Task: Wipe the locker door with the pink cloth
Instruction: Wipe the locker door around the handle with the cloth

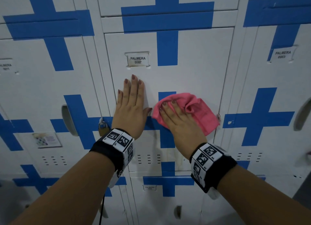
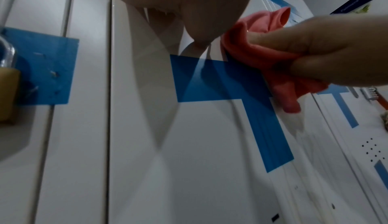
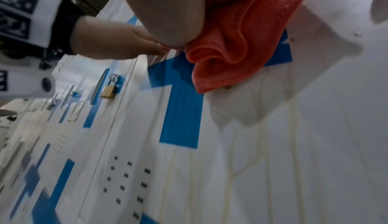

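Left hand (image 1: 131,106) flat against the white metal locker door with blue painted cross (image 1: 193,69), fingers (image 1: 134,84) straight and together, holding nothing. Right hand (image 1: 180,122) just beside it, pressing the crumpled pink microfibre cloth (image 1: 200,113) onto the door's blue cross, fingers curled into the folds. Further left, brass padlock (image 1: 103,127) hanging on the neighbouring locker. Above the hands, white name label (image 1: 138,60).
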`<state>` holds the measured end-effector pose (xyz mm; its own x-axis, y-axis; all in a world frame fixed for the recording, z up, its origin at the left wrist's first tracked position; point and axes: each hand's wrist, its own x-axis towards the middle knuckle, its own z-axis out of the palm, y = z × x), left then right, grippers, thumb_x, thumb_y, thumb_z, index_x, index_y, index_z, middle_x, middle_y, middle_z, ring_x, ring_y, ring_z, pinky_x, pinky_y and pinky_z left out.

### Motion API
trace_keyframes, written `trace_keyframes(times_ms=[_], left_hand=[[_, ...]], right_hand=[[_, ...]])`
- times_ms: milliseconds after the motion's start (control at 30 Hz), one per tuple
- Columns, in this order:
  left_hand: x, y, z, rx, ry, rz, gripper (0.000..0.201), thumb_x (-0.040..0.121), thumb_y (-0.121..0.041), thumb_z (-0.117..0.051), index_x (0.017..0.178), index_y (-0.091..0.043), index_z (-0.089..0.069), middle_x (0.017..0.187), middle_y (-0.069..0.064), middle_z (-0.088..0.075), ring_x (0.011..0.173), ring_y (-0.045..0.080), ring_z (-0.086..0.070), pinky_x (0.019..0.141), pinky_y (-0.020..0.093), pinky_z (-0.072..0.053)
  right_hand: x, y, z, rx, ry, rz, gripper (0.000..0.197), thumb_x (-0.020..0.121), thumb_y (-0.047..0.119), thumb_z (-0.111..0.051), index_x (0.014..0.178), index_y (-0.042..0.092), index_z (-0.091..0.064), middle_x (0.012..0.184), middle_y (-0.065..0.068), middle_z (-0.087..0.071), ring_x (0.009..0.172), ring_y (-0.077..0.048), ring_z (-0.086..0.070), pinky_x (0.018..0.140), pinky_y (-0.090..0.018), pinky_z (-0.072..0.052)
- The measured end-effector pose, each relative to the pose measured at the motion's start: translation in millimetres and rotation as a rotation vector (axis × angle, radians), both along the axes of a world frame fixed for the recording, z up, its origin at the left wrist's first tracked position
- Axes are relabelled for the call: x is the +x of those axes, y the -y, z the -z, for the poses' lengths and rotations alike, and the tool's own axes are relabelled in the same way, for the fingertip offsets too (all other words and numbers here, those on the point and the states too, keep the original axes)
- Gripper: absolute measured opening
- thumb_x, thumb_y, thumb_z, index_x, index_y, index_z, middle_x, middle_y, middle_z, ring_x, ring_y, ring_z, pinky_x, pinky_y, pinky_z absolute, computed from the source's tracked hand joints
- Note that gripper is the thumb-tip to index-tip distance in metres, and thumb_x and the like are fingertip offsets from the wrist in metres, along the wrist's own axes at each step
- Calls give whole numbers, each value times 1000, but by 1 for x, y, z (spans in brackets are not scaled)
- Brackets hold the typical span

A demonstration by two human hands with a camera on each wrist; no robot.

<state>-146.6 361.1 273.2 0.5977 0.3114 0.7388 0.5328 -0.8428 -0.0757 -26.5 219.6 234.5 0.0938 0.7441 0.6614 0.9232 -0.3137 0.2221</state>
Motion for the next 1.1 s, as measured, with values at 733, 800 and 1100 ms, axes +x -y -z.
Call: trace_keyframes(times_ms=[733, 800, 1100], left_hand=[[-1, 0, 0, 3, -7, 7, 77, 95, -42, -35, 145, -9, 14, 153, 9, 20, 142, 26, 17, 116, 42, 5], [-1, -1, 0, 5, -5, 9, 77, 96, -41, -37, 145, -10, 14, 153, 9, 20, 142, 26, 17, 116, 43, 4], [-1, -2, 2, 10, 11, 28, 74, 95, -41, -35, 147, -8, 7, 154, 11, 13, 143, 26, 13, 116, 43, 3]], right_hand=[[15, -1, -67, 75, -73, 188, 99, 73, 14, -63, 151, 11, -2, 159, -10, 2, 146, -29, 7, 119, -44, 2], [16, -8, -78, 123, -131, 174, 98, 72, 5, -64, 151, 11, -6, 159, -9, -1, 146, -30, 6, 117, -41, 5], [-1, -18, -65, 90, -76, -25, 75, 74, 0, -23, 148, 12, -25, 157, -6, -19, 145, -28, -11, 112, -46, -13]])
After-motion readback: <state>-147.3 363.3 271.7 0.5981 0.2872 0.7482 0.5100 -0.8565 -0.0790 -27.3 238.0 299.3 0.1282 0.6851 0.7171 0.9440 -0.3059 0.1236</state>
